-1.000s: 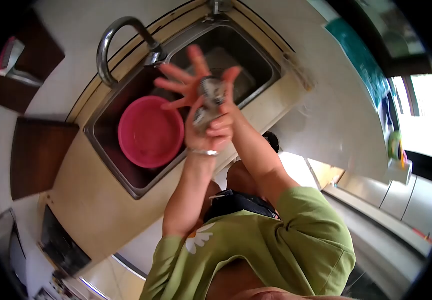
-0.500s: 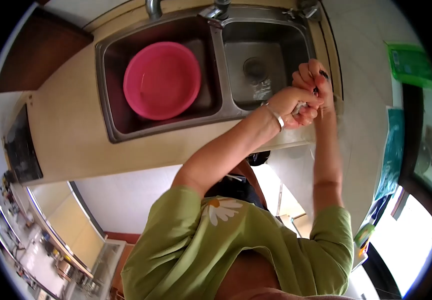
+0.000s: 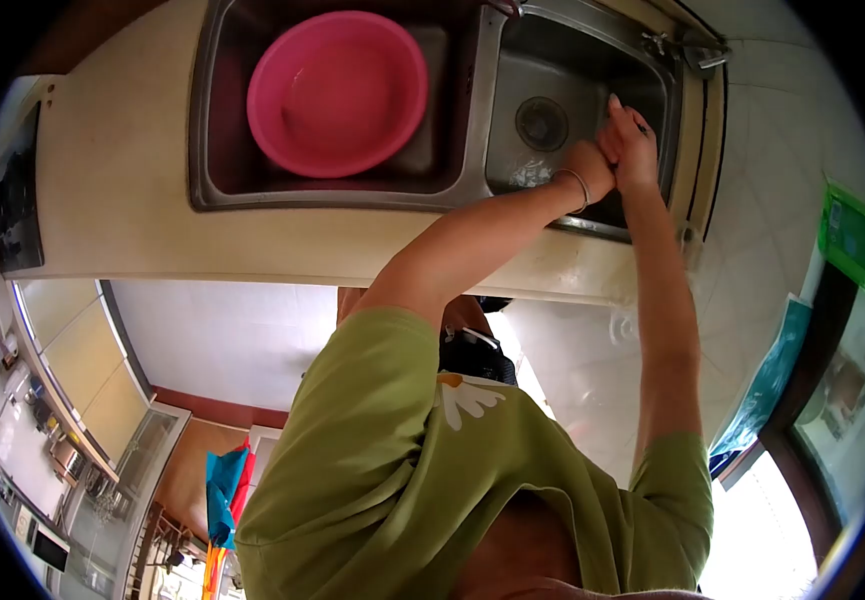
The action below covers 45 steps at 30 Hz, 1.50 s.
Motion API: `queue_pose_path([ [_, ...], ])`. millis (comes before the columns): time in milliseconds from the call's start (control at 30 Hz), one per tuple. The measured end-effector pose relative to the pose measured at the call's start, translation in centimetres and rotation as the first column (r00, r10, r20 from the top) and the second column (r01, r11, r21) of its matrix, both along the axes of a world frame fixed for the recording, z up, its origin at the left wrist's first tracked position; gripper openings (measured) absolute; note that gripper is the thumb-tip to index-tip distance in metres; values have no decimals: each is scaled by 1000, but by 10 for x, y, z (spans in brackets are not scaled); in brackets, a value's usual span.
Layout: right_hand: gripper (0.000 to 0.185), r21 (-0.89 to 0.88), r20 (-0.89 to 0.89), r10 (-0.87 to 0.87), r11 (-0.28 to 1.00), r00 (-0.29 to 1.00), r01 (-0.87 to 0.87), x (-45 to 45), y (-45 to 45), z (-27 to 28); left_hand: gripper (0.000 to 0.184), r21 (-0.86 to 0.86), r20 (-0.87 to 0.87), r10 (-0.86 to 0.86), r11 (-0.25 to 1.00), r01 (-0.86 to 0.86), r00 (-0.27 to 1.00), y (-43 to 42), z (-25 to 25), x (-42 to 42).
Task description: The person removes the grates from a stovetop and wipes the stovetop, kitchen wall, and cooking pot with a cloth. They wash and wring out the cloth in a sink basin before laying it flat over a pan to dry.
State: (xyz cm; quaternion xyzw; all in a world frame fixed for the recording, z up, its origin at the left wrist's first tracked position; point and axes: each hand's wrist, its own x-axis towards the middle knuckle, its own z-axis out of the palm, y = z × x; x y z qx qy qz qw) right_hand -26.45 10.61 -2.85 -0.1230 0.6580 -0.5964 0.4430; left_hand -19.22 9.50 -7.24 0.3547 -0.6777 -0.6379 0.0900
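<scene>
My left hand [image 3: 590, 170], with a thin bracelet at its wrist, is closed and pressed against my right hand over the right sink basin [image 3: 512, 110]. The fingers of my right hand [image 3: 631, 148] are curled, and a small dark bit of something shows between them. Most of what the hands hold is hidden. Both hands are close to the basin's right side, right of the round drain [image 3: 541, 124]. A wet, shiny patch lies below the drain.
A pink basin [image 3: 337, 95] stands in the left sink bowl. The beige counter [image 3: 282, 245] runs along the front. A tap fitting [image 3: 702, 52] is at the upper right, and a green packet [image 3: 851, 232] and a teal packet [image 3: 767, 375] are farther right.
My right hand was spread wide beside a grey, crumpled thing in my left hand; both then closed around it. The hands have moved right, and now sit over the right basin. The view has turned.
</scene>
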Motion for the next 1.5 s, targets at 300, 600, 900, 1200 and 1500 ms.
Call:
queue_pose_path([
  [300, 30, 18, -24, -282, 959, 959, 283, -13, 4, -62, 26, -91, 187, -89, 990, 108, 978, -7, -36, -2],
  [600, 19, 239, 132, -564, 816, 815, 526, -33, 4, -87, 33, -449, 234, -204, 844, 291, 951, -16, -46, -8],
  [900, 41, 396, -227, -83, 902, 970, 170, -27, 6, -80, 28, -827, 61, -295, 520, 213, 954, -55, -49, 9],
  [1200, 29, 97, -375, 371, 927, 850, -362, 1, 44, 73, 63, 393, -261, -331, 821, 414, 907, -106, 68, 61],
  [1500, 19, 202, -824, 163, 979, 543, 14, 75, 29, 69, 91, 501, -131, -126, 847, 175, 983, -121, 73, 143],
])
